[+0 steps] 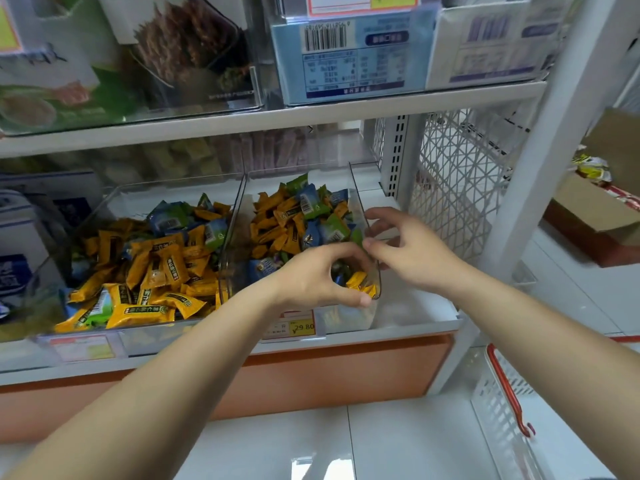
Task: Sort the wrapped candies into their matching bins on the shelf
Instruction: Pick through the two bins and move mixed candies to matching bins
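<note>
left hand [318,278] grips bin [232,237] rim | right hand [412,251] slack (just beside) | price tag [302,328] below

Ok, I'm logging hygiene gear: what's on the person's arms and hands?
Nothing worn shows. The left hand and right hand are ungloved, with no rings, watch or bands; the left arm and right arm are bare to the frame's edge, no sleeves.

A yellow price tag [302,328] on the shelf edge, just below the left hand's fingers [346,252], reads ¥29.80. Well above the fingers, a blue box [346,64] carries an upside-down barcode, its digits too blurred to read.
</note>
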`<state>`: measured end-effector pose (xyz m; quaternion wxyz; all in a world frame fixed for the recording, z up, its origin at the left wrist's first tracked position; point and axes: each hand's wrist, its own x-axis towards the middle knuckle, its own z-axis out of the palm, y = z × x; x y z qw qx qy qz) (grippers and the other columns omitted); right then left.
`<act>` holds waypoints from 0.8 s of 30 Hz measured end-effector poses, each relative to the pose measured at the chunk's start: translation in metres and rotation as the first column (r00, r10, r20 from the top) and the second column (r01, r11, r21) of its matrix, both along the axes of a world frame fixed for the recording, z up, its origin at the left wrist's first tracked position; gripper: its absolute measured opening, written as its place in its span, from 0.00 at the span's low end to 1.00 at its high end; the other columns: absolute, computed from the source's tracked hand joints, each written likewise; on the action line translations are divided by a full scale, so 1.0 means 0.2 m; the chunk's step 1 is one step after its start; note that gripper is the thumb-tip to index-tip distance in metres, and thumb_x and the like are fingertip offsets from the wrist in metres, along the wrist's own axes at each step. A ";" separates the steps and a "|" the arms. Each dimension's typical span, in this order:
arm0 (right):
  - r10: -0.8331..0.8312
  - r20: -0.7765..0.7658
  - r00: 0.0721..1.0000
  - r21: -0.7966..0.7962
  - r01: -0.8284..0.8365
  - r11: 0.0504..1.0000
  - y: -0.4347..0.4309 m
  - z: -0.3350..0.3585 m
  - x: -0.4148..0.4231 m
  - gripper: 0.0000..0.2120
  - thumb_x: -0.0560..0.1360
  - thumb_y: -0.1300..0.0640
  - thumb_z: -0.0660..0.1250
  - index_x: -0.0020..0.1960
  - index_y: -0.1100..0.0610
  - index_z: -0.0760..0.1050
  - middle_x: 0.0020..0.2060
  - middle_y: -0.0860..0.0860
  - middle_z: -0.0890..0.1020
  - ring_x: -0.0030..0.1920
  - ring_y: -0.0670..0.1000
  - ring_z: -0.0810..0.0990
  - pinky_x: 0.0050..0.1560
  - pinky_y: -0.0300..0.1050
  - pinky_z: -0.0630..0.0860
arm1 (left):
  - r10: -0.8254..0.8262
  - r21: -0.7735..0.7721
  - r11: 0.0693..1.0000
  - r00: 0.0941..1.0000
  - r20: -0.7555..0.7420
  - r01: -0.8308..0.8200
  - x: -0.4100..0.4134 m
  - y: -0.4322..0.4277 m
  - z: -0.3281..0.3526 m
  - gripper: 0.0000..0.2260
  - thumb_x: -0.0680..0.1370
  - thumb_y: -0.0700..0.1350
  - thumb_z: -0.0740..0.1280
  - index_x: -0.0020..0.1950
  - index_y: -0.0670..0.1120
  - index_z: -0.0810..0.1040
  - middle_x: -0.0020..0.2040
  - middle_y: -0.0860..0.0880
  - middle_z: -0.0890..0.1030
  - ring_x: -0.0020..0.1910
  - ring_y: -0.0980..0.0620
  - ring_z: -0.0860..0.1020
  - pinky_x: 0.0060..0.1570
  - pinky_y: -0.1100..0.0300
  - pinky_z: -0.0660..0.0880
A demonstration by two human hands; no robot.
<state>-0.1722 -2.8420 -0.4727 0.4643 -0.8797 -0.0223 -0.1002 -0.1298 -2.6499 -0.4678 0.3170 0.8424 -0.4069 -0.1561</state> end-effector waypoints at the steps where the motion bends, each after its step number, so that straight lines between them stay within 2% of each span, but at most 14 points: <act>1: -0.002 0.010 1.000 -0.027 0.002 1.000 0.00 0.00 0.00 0.22 0.77 0.51 0.68 0.70 0.50 0.70 0.52 0.45 0.79 0.47 0.52 0.83 0.54 0.57 0.80 | -0.023 0.062 0.998 1.000 0.018 0.022 0.01 0.00 0.01 0.20 0.70 0.57 0.77 0.59 0.55 0.77 0.58 0.58 0.78 0.58 0.57 0.75 0.60 0.54 0.73; 4: -0.013 0.034 0.999 -0.066 0.015 0.998 0.00 0.00 0.00 0.20 0.78 0.52 0.67 0.69 0.49 0.71 0.51 0.44 0.79 0.46 0.51 0.82 0.53 0.57 0.79 | -0.088 0.299 0.953 0.990 0.112 0.051 0.01 -0.05 0.03 0.24 0.69 0.65 0.74 0.61 0.59 0.74 0.56 0.59 0.75 0.55 0.56 0.74 0.55 0.59 0.72; 6: -0.031 0.037 0.999 -0.069 0.034 0.997 0.00 0.00 0.01 0.19 0.77 0.52 0.67 0.68 0.49 0.71 0.50 0.44 0.79 0.44 0.51 0.82 0.52 0.56 0.80 | -0.083 0.303 0.952 0.990 0.117 0.044 0.00 -0.07 0.03 0.26 0.69 0.66 0.74 0.62 0.57 0.75 0.54 0.59 0.77 0.51 0.57 0.75 0.50 0.60 0.72; 9: -0.050 0.057 0.997 -0.098 0.055 0.994 0.00 0.01 0.01 0.18 0.78 0.53 0.67 0.67 0.50 0.72 0.48 0.44 0.79 0.42 0.50 0.82 0.51 0.52 0.79 | -0.014 0.177 0.984 0.995 0.095 -0.003 -0.03 -0.07 -0.01 0.20 0.70 0.62 0.75 0.57 0.55 0.79 0.50 0.59 0.80 0.47 0.55 0.77 0.48 0.55 0.75; 12: -0.066 0.065 0.996 -0.119 0.074 0.990 0.02 0.01 0.01 0.18 0.78 0.52 0.66 0.67 0.52 0.72 0.49 0.45 0.79 0.43 0.52 0.81 0.51 0.51 0.78 | -0.003 0.057 0.998 1.000 -0.015 0.004 -0.03 -0.05 -0.02 0.15 0.70 0.56 0.78 0.51 0.52 0.82 0.48 0.55 0.82 0.47 0.53 0.79 0.51 0.52 0.76; 15: -0.065 0.048 0.997 -0.128 0.071 0.989 0.02 0.01 0.01 0.19 0.78 0.51 0.66 0.68 0.52 0.71 0.49 0.45 0.79 0.45 0.52 0.81 0.51 0.50 0.78 | 0.026 -0.079 0.996 0.990 -0.140 -0.037 -0.02 0.00 0.00 0.11 0.70 0.52 0.78 0.48 0.51 0.83 0.48 0.53 0.83 0.46 0.52 0.80 0.51 0.55 0.77; 18: -0.057 0.019 0.998 -0.121 0.058 0.991 0.00 0.01 0.01 0.20 0.78 0.50 0.66 0.69 0.50 0.71 0.47 0.41 0.79 0.46 0.49 0.80 0.48 0.46 0.75 | 0.092 -0.195 0.972 0.976 -0.197 -0.131 0.01 0.07 0.02 0.07 0.71 0.46 0.78 0.47 0.50 0.84 0.46 0.55 0.84 0.43 0.58 0.81 0.44 0.65 0.77; 21: -0.077 0.053 0.996 -0.197 0.086 0.977 -0.01 0.03 0.00 0.23 0.77 0.47 0.68 0.70 0.51 0.71 0.50 0.44 0.78 0.46 0.47 0.78 0.47 0.42 0.70 | 0.279 -0.286 0.907 0.950 -0.141 -0.309 0.05 0.14 0.03 0.07 0.71 0.46 0.78 0.46 0.50 0.82 0.44 0.56 0.84 0.40 0.60 0.81 0.42 0.67 0.76; 24: -0.102 0.170 0.980 -0.238 0.141 0.961 0.02 0.08 -0.02 0.23 0.75 0.47 0.70 0.68 0.52 0.74 0.53 0.47 0.77 0.47 0.47 0.77 0.45 0.40 0.69 | 0.361 -0.293 0.887 0.932 -0.040 -0.356 0.05 0.18 0.05 0.06 0.73 0.48 0.77 0.47 0.52 0.82 0.44 0.55 0.84 0.43 0.59 0.81 0.45 0.65 0.77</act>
